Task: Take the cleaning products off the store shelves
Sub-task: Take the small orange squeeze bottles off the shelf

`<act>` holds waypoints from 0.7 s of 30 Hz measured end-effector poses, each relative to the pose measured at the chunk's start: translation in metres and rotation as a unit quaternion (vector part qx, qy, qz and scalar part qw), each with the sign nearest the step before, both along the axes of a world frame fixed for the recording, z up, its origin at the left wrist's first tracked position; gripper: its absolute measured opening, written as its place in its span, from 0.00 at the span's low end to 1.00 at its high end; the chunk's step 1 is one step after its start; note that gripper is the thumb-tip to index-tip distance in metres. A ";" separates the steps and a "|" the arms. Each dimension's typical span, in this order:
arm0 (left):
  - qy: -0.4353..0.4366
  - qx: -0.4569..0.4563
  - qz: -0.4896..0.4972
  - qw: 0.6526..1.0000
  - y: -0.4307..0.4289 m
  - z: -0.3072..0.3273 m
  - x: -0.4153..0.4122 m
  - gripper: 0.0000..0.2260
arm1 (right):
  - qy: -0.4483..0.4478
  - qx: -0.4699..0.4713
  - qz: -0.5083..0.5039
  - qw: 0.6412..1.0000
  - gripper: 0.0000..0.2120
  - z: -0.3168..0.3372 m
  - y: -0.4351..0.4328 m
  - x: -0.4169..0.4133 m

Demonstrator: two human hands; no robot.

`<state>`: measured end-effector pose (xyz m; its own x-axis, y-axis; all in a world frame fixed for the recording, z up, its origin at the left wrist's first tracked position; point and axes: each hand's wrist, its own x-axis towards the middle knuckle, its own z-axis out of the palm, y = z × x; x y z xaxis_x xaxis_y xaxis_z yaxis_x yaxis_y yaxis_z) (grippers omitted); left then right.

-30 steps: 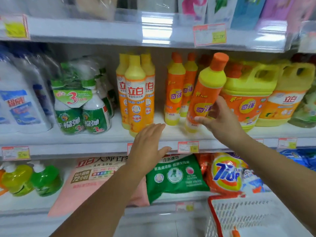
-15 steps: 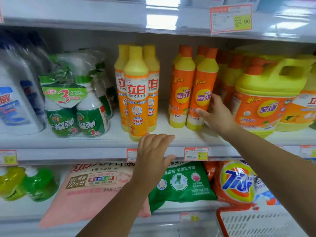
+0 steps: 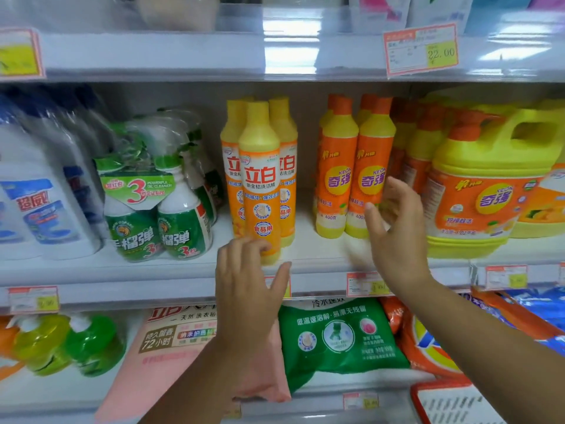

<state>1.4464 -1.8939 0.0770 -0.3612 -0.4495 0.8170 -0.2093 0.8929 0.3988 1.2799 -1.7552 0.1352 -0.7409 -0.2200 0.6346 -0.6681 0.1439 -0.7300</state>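
On the middle shelf (image 3: 321, 255) stand three yellow-capped orange dish-soap bottles (image 3: 260, 179) and, to their right, orange-capped bottles (image 3: 337, 179), all upright. My left hand (image 3: 247, 283) reaches up with relaxed fingers, its fingertips at the base of the front yellow-capped bottle. My right hand (image 3: 397, 228) is spread open beside the right front orange-capped bottle (image 3: 371, 179). The thumb lies in front of that bottle's lower part and the fingers are to its right; neither hand grips anything.
A big yellow handled jug (image 3: 477, 191) stands right of my right hand, and green spray bottles (image 3: 153, 221) and white bottles (image 3: 36, 209) stand to the left. The lower shelf holds a pink bag (image 3: 171, 341) and a green bag (image 3: 336, 338). A red-rimmed basket (image 3: 443, 402) is at bottom right.
My right hand stood the tilted orange-capped bottle back upright on the shelf and then opened off it. My left hand rose to the base of the yellow-capped bottle.
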 end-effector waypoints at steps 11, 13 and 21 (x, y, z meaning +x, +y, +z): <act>-0.099 0.193 -0.062 0.974 -0.031 0.020 0.011 0.28 | -0.011 0.117 0.087 0.989 0.40 0.056 -0.092 0.086; -0.076 0.219 -0.095 0.968 -0.027 0.021 0.018 0.27 | -0.015 0.129 0.045 0.990 0.39 0.057 -0.098 0.088; -0.077 0.239 -0.190 0.949 -0.020 0.051 0.055 0.31 | -0.013 0.053 0.143 0.988 0.25 0.074 -0.045 0.135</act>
<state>1.5013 -1.9141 0.1280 -0.6700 -0.5688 0.4771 0.0024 0.6409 0.7676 1.4150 -1.8003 0.2095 -0.6545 -0.4872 0.5781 -0.6737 0.0288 -0.7385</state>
